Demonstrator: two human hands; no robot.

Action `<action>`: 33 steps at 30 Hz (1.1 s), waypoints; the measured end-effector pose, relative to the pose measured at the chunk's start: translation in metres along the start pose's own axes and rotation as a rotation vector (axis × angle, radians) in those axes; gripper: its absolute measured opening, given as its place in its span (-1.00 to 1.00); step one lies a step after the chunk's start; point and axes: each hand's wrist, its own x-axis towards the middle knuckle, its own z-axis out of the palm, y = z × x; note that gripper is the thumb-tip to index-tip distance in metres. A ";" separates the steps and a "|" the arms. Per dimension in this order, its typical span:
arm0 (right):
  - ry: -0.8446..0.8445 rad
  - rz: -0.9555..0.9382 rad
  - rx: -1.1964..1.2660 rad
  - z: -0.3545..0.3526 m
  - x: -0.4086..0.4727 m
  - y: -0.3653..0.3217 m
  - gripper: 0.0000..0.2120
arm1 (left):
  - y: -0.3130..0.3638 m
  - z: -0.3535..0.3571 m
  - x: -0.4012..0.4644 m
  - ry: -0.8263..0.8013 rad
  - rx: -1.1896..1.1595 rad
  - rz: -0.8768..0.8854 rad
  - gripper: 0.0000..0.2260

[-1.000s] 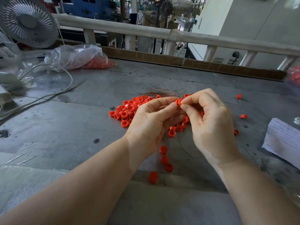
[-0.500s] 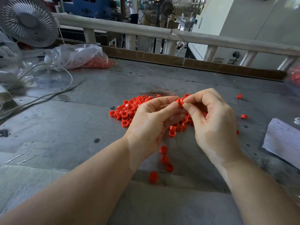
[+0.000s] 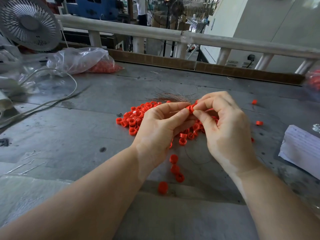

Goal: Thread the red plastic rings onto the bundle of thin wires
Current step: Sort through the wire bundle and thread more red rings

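A pile of red plastic rings [image 3: 134, 118] lies on the grey table, partly hidden behind my hands. A bundle of thin coppery wires [image 3: 170, 97] fans out to the left just beyond my fingertips. My left hand [image 3: 160, 129] pinches the bundle's end with thumb and forefinger. My right hand [image 3: 226, 130] pinches a red ring [image 3: 190, 108] right against the left fingertips, where the wires meet. Several rings [image 3: 174, 164] hang in a column on a thin wire below my hands.
A clear bag of red rings [image 3: 83, 60] lies at the back left near a white fan [image 3: 28, 23] and a white cable [image 3: 52, 101]. A stack of paper [image 3: 301, 149] sits at the right. Loose rings [image 3: 259, 122] are scattered right. A railing [image 3: 190, 38] borders the table's far side.
My hands have stayed together over the pile. The right fingers shifted slightly on the ring against the wire end.
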 end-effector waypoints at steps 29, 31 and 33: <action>0.009 -0.017 -0.080 -0.001 -0.001 -0.007 -0.96 | -0.001 -0.003 0.000 -0.017 0.101 0.040 -0.85; 0.002 -0.021 -0.088 -0.001 -0.001 -0.007 -0.96 | -0.002 -0.002 0.000 -0.005 0.078 0.029 -0.85; -0.009 0.038 -0.028 0.000 -0.001 -0.005 -0.95 | -0.002 -0.001 0.000 0.007 0.046 0.012 -0.86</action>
